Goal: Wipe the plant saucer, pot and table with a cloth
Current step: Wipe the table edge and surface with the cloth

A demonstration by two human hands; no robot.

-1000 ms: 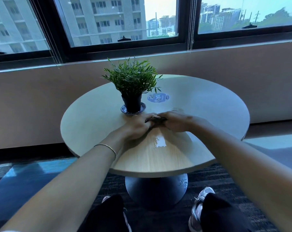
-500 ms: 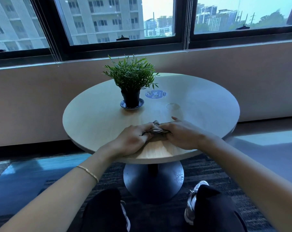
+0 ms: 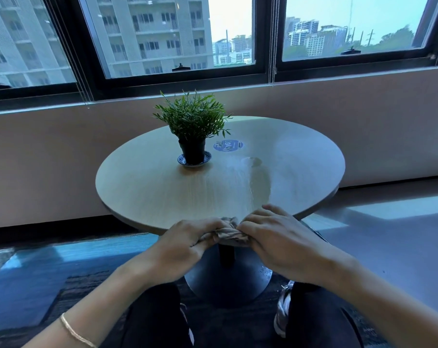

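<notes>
A bunched grey cloth (image 3: 230, 231) sits at the near edge of the round wooden table (image 3: 147, 187). My left hand (image 3: 187, 243) and my right hand (image 3: 278, 237) both grip it, one at each end. Further back on the table stands a black pot (image 3: 192, 151) with a green plant, resting on a blue patterned saucer (image 3: 207, 156). A wet streak (image 3: 259, 180) runs across the tabletop from near the saucer toward my hands.
A blue round sticker (image 3: 228, 145) lies to the right of the pot. The table stands on a dark pedestal base (image 3: 228, 280). Behind it are a beige wall and windows. My knees and shoes are below the table edge.
Both hands have drawn the cloth back toward me, from the table's middle to its near edge, leaving a wet streak. The view has pulled back from the table.
</notes>
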